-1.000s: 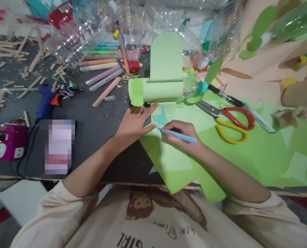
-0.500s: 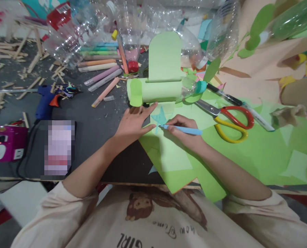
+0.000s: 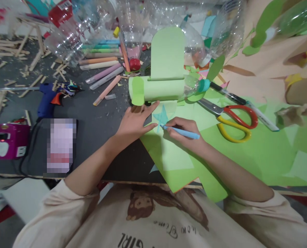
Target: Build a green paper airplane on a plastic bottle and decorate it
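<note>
Gripping a light-blue marker (image 3: 187,133), the right hand (image 3: 186,125) keeps its fingers closed around the barrel, tip at the lower edge of a blue-green shape (image 3: 162,115) on pale green paper (image 3: 178,158). The left hand (image 3: 132,123) lies beside it, thumb and forefinger widely parted, grasping nothing visible, near the paper-wrapped bottle (image 3: 165,89).

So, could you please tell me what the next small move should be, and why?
Perhaps the right hand should run the light-blue marker over the lower part of the star shape: only a thin stroke seems to show there, below the coloured upper points, and the marker's tip is beside it.
</note>
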Tool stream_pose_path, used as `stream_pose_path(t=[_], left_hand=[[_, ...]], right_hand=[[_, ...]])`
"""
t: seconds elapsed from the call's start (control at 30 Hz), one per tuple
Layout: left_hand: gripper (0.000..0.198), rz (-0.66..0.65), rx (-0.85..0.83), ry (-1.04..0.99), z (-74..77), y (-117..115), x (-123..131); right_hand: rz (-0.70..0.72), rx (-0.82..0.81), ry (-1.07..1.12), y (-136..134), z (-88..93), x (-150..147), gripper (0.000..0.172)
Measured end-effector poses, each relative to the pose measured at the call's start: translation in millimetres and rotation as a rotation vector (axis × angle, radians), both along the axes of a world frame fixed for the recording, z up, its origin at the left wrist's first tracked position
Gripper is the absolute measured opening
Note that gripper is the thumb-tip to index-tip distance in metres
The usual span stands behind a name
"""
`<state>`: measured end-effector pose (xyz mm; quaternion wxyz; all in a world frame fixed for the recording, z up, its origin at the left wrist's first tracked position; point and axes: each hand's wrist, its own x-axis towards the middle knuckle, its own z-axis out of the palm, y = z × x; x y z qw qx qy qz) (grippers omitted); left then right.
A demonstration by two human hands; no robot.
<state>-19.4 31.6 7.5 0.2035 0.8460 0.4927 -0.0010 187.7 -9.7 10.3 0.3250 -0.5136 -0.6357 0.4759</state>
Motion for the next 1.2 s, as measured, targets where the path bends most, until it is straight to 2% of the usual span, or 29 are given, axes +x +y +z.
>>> stream_pose_path(t=[0.2, 0.3, 0.4, 0.53, 0.73, 0.97, 1.2], left_hand=[[0.066, 0.003, 0.003, -0.004, -0.3, -0.3, -0.1], [0.066, 0.005, 0.004, -0.005, -0.9, -0.7, -0.6], [0.065, 0.006, 0.003, -0.008, -0.6, -0.9, -0.4], [0.065, 0.003, -0.007, 0.005, 0.4, -0.9, 0.5], [0.067, 0.004, -0.02, 0.005, 1.1, -0.4, 0.5], [0.064, 0.004, -0.009, -0.021, -0.4, -0.4, 0.5], [0.065, 0.004, -0.009, -0.02, 0.8, 0.0, 0.6]], right_hand=[[0.088, -0.017, 0.011, 0.7, -1.1, 2.1, 0.013], [-0.005, -0.124, 0.076, 2.6, -2.2, 2.1, 0.018], [-0.108, -0.137, 0.173, 4.3, -2.4, 1.6, 0.028], [-0.103, -0.108, 0.262, 4.6, -3.1, 1.6, 0.038], [-0.098, -0.08, 0.131, 3.9, -5.0, 1.9, 0.016], [-0.092, -0.042, 0.065, 1.6, -8.0, 1.8, 0.014], [0.006, -0.028, 0.02, -1.4, -3.3, 0.1, 0.018]])
